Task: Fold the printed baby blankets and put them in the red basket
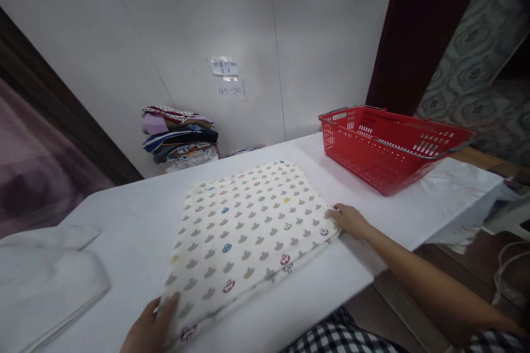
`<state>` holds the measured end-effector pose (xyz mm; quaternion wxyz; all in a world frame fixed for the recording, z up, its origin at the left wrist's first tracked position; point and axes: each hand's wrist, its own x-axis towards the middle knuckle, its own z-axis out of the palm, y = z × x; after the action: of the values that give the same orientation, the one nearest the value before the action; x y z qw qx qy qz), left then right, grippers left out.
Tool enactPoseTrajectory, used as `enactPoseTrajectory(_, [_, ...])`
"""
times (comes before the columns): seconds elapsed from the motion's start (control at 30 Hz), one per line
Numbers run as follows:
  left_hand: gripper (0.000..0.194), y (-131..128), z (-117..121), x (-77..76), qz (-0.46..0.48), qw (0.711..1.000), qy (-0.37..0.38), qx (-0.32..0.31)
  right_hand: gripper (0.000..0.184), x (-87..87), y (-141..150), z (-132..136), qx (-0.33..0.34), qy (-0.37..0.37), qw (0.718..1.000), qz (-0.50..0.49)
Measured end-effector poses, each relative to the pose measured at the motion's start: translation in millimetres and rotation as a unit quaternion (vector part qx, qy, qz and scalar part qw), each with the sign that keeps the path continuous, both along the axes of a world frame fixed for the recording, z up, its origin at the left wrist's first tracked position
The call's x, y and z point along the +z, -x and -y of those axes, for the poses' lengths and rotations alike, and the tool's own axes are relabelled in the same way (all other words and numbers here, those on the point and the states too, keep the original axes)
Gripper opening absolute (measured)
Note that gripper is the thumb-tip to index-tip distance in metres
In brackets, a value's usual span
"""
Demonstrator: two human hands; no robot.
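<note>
Cloth [248, 226] with a mushroom print lies folded into a flat, squarish shape on the white table [128, 226], in front of the person. The left hand [151, 322] has its fingers closed over the near left corner; the right hand [348, 222] pinches the near right corner, thumb and fingers nearly together. Beyond the right hand, a red basket [360, 164] with wire handles takes up the table's back right part, apart from the cloth. White fabric [53, 287] lies folded at the left end. Behind the table's far edge rises a pile of folded textiles [182, 138], against a pale wall [331, 38] bearing two handwritten labels [224, 65].
</note>
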<state>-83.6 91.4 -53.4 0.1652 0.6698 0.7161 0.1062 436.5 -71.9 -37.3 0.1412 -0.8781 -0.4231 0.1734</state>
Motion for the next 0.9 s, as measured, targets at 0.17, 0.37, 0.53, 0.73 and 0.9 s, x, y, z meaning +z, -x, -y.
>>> enactPoseTrajectory(0.17, [0.057, -8.8, 18.2, 8.4, -0.037, 0.999, 0.026, 0.004, 0.027, -1.6, 2.9, 8.1, 0.006, -0.002, 1.000, 0.026])
enactPoseTrajectory(0.37, [0.063, -18.4, 37.9, 18.6, -0.107, 0.991, -0.079, -0.032, 0.038, -9.0, 2.2, 23.1, 0.032, -0.095, 0.988, 0.120])
enactPoseTrajectory(0.53, [0.040, -40.7, 64.1, 10.5, -0.024, 0.890, -0.328, -0.315, 0.025, -7.0, 26.5, 26.9, 0.272, -0.277, 0.914, 0.121])
enactPoseTrajectory(0.73, [0.028, -65.5, 77.0, -0.4, -0.004, 0.867, -0.278, -0.413, 0.026, -10.4, 53.8, 21.1, 0.399, -0.235, 0.881, 0.098])
enactPoseTrajectory(0.9, [0.029, -68.0, 75.2, 2.7, 0.047, 0.896, -0.214, -0.386, 0.027, -16.3, 53.7, 22.0, 0.429, -0.225, 0.871, 0.081])
